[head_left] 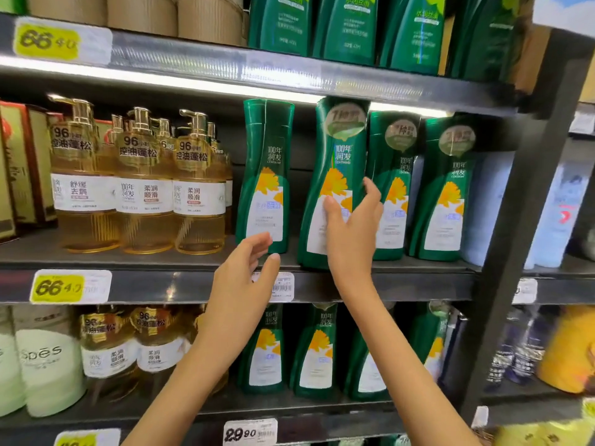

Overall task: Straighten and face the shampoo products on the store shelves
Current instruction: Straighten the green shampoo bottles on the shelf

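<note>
Green bottles (pixel 265 175), amber bottles (pixel 145 194) on shelf (pixel 161 286)

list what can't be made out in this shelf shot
All in the head view:
1. Held bottle: lower label covered by the right hand.
2. Price tag: left part hidden behind the left hand.
3. Top bottles: upper parts cut off by the top edge.
4. Far-right goods: too blurred to identify.
5. Small print on every label: too small to read.
</note>
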The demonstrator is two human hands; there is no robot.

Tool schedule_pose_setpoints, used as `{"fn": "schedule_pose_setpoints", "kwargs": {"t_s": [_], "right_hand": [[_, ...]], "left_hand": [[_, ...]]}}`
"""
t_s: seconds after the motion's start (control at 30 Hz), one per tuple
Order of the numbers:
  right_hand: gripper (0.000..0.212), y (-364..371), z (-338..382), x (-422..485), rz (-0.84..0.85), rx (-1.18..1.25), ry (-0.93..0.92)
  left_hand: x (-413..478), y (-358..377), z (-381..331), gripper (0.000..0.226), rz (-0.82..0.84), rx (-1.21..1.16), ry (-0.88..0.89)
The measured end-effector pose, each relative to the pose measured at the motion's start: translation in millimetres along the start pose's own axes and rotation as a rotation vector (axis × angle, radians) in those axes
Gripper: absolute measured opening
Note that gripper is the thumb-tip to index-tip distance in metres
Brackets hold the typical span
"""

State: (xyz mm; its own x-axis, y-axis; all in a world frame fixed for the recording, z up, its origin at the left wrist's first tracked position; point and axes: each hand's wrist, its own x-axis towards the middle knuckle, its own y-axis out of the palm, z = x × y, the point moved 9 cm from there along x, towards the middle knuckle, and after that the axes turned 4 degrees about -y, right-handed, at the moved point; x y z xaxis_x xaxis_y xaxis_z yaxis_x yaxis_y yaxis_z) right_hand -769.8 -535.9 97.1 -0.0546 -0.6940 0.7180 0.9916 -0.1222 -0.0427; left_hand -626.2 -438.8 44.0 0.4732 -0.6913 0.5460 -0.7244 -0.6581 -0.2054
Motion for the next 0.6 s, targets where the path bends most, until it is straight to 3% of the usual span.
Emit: {"fn": "schedule_pose_setpoints", "kwargs": {"t_s": [0.1,0.27,0.43,0.6], "right_hand": [[0.056,-17,4,-15,0.039,0.081,0.053],[0.041,-28,-11,-79,0.225,0.332,0.202],[0.052,-26,-46,-150,0.484,0.458,0.348],[0.051,-28,-94,-190,0.627,0.522,0.616]], "left_hand": [[-10,8,-2,0.036,0.059,-0.056,-0.024],[-60,37,3,0.047,0.300,-0.362,-0.164],[-130,43,48,0.049,0.160,-0.300,-0.267],[-186,50,77,0.038,0.233,-0.386,-0.393]]}}
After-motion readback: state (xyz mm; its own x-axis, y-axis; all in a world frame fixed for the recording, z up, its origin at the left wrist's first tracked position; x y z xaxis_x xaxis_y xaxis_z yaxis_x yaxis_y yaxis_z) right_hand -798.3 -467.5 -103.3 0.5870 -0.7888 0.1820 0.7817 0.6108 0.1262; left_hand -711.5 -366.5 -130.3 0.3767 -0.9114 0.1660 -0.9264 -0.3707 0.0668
